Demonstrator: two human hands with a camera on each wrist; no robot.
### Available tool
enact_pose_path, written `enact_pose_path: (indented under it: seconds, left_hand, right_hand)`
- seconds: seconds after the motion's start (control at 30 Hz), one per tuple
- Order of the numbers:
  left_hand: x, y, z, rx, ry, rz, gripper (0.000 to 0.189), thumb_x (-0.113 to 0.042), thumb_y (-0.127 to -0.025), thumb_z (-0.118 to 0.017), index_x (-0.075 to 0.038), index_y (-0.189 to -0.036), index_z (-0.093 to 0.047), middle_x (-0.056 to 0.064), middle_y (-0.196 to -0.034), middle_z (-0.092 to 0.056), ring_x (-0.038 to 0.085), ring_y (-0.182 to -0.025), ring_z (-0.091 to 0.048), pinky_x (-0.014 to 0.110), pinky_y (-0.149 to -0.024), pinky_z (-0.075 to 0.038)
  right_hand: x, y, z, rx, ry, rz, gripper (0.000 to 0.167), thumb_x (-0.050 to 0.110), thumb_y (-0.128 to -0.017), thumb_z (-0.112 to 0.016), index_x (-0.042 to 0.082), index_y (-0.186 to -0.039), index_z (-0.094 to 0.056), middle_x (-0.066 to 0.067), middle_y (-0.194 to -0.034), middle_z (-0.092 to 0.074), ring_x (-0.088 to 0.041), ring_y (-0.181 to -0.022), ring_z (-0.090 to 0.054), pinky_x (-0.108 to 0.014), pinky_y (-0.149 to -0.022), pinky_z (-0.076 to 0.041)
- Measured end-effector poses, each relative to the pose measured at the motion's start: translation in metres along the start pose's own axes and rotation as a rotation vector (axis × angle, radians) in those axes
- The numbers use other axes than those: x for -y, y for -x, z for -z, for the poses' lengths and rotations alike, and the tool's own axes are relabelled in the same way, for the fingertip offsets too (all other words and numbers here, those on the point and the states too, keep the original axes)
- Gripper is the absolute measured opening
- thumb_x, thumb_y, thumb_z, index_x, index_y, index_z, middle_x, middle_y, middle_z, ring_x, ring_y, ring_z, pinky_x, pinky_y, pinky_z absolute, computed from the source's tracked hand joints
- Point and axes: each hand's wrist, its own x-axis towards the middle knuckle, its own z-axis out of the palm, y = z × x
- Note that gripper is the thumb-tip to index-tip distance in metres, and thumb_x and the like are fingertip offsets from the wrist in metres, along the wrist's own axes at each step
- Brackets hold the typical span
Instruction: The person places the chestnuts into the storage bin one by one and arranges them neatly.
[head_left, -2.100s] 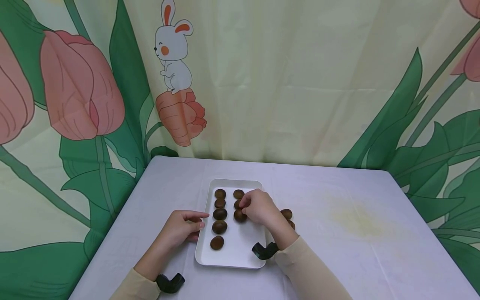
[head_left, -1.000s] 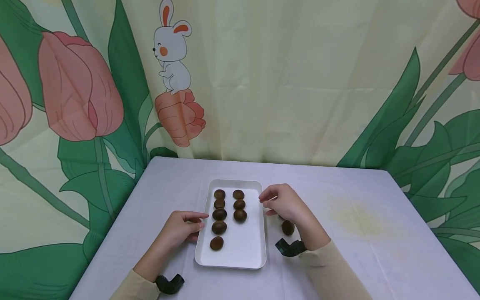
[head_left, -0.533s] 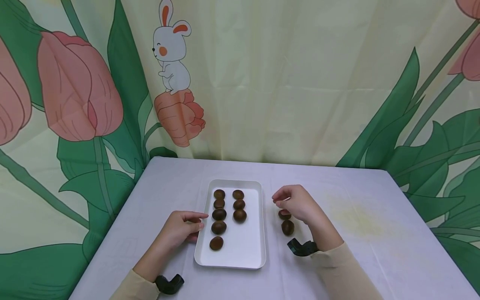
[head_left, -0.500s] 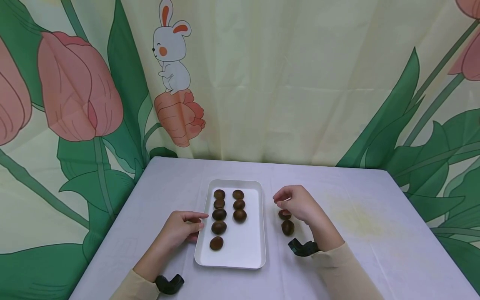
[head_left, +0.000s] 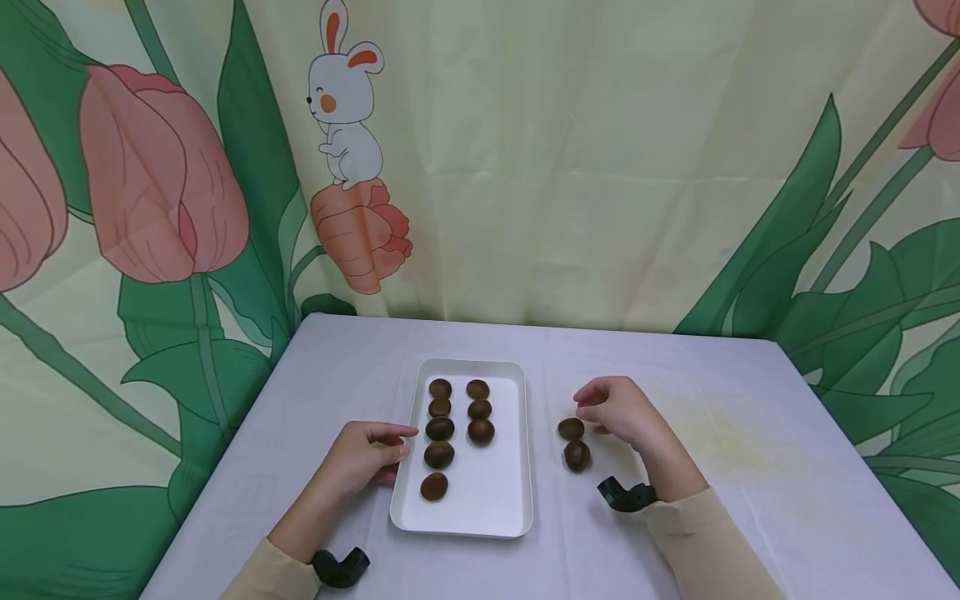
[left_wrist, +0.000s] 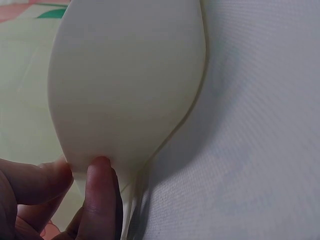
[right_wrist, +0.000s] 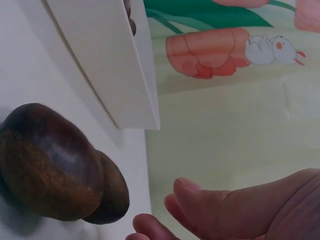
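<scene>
In the head view, a white rectangular tray (head_left: 498, 500) holds two columns of brown chestnuts, several in the left column (head_left: 438, 429) and 3 in the right column (head_left: 480, 409). My left hand (head_left: 363, 457) touches the tray's left side with fingertips and thumb; the left wrist view shows the fingertips (left_wrist: 101, 165) against its outer wall. My right hand (head_left: 618, 411) hovers right of the tray, fingers loosely bent and holding nothing. Just below its fingertips lie two loose chestnuts, a farther one (head_left: 571, 429) and a nearer one (head_left: 577, 456). Up close, the nearer chestnut (right_wrist: 50, 160) partly hides the other.
A white cloth (head_left: 675, 533) covers the table. Behind it hangs a curtain (head_left: 570, 167) printed with tulips, leaves and a rabbit on a carrot. Black wrist devices sit on the left wrist (head_left: 341, 568) and right wrist (head_left: 628, 496).
My right hand has left the tray's right column of chestnuts and moved right, past the tray's edge, uncovering the two loose chestnuts. My left hand has stayed at the tray's side.
</scene>
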Motion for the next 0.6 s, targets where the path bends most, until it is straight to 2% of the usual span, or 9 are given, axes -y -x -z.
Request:
enact_pose_path:
  seconds: [0.27, 0.6]
  left_hand:
    - [0.000, -0.001, 0.000, 0.000, 0.005, -0.003, 0.028, 0.001, -0.092, -0.080, -0.005, -0.120, -0.082, 0.015, -0.101, -0.073, 0.019, -0.073, -0.074, 0.035, -0.062, -0.067]
    - [0.002, 0.000, 0.002, 0.030, 0.031, -0.021, 0.029, 0.001, -0.093, -0.078, -0.003, -0.122, -0.081, 0.015, -0.100, -0.075, 0.019, -0.074, -0.075, 0.033, -0.063, -0.066]
  right_hand:
    - [-0.011, -0.009, -0.007, -0.008, 0.034, -0.071, 0.024, 0.012, -0.096, -0.080, 0.000, -0.115, -0.075, -0.013, -0.102, -0.071, -0.022, -0.079, -0.062, -0.031, -0.065, -0.060]
    - [-0.012, -0.006, -0.013, 0.032, 0.060, -0.079, 0.021, 0.011, -0.093, -0.084, 0.001, -0.109, -0.074, -0.011, -0.095, -0.071, -0.024, -0.083, -0.064, -0.033, -0.071, -0.063]
